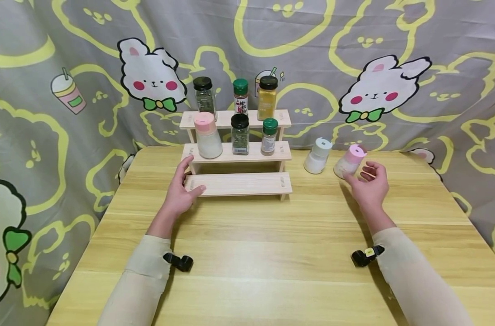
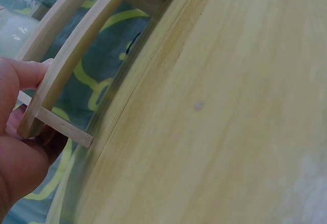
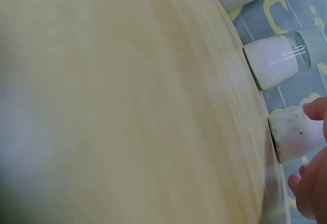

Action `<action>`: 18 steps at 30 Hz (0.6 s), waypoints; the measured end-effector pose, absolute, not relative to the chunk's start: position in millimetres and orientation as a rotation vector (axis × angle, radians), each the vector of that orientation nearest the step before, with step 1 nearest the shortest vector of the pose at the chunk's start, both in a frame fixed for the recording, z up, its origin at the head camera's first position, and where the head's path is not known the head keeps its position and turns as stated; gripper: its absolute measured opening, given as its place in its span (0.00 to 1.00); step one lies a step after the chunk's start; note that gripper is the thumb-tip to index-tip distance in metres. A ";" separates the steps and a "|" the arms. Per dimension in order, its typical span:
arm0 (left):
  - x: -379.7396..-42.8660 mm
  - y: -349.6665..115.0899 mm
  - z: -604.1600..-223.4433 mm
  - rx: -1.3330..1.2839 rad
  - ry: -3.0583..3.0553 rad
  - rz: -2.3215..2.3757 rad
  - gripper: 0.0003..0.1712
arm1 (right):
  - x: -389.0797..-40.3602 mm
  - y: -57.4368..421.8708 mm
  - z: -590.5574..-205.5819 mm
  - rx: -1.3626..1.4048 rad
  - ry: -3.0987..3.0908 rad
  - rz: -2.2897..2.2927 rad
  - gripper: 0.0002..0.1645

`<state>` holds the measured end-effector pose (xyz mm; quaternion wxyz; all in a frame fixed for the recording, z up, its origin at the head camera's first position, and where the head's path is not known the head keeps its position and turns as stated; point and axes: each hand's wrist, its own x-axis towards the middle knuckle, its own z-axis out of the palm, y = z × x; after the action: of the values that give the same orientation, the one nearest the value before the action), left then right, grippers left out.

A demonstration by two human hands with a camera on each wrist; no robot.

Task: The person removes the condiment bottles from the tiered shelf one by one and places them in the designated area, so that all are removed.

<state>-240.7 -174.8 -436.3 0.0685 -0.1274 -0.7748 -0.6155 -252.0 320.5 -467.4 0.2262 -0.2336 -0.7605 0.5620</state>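
Note:
My left hand [image 1: 182,190] grips the left end of a three-tier wooden spice rack [image 1: 239,184] at its lowest step. In the left wrist view the thumb lies over that board [image 2: 76,55], with fingers below it. Over on the right, my right hand [image 1: 369,185] is beside a pink-lidded glass jar [image 1: 347,166], its thumb and fingers apart. The thumb overlaps the jar in view; whether it touches cannot be told. In the right wrist view, the hand [image 3: 312,183] and jar [image 3: 294,134] are partly cut off. Left of that jar stands a white-lidded jar [image 1: 316,158] of white contents.
On the middle step are a larger pink-lidded jar [image 1: 209,144], a black-capped bottle [image 1: 240,138] and a green-capped bottle [image 1: 268,140]. The top step bears black-capped herbs [image 1: 205,100], a green-capped bottle [image 1: 241,100] and a yellow spice bottle [image 1: 267,102]. A patterned curtain [image 1: 304,54] hangs behind the table [image 1: 263,271].

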 end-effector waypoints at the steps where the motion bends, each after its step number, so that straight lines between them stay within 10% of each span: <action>1: -240.4 -174.7 -436.0 -0.385 -2.333 -1.853 0.50 | -250.7 320.2 -467.4 -0.642 -2.099 1.548 0.43; 18: -241.2 -175.0 -436.7 -0.418 -2.328 -1.833 0.49 | -226.0 311.5 -464.8 -0.593 -2.115 1.566 0.43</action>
<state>-241.2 -175.0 -436.7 0.0744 -0.1394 -0.7759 -0.6108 -226.0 311.5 -464.8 0.2199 -0.2146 -0.7648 0.5663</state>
